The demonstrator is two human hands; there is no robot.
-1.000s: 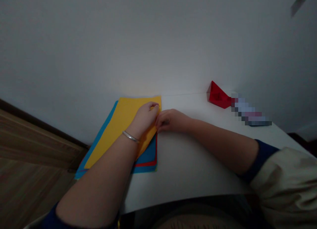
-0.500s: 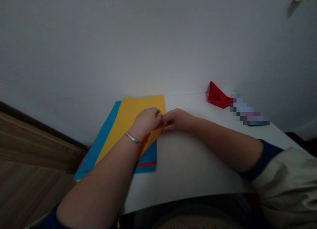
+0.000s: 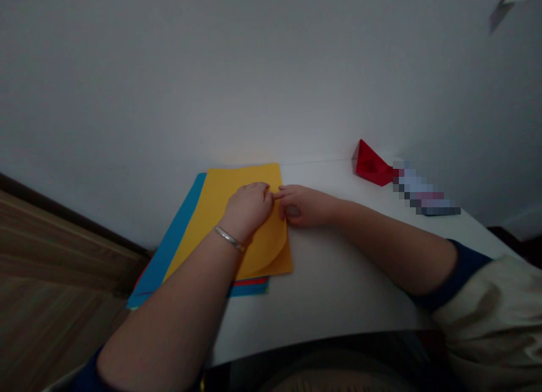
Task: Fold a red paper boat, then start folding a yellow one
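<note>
A yellow paper sheet (image 3: 224, 197) lies on top of a stack of coloured sheets, blue (image 3: 178, 239) and red among them, on a white table (image 3: 339, 279). My left hand (image 3: 248, 208), with a silver bracelet at the wrist, rests on the yellow sheet with fingers curled, pinching its right edge. My right hand (image 3: 302, 205) meets it at the same edge, fingers pinched on the paper. The near part of the yellow sheet curls over in a rounded fold under my left wrist.
A folded red paper shape (image 3: 370, 165) stands at the back right of the table by the white wall, next to a blurred-out object (image 3: 423, 195). Wooden flooring (image 3: 51, 268) lies to the left, beyond the table edge.
The yellow sheet has slid to the right over the stack, and its near corner now curls over in a loop. Both hands have stayed together at its right edge.
</note>
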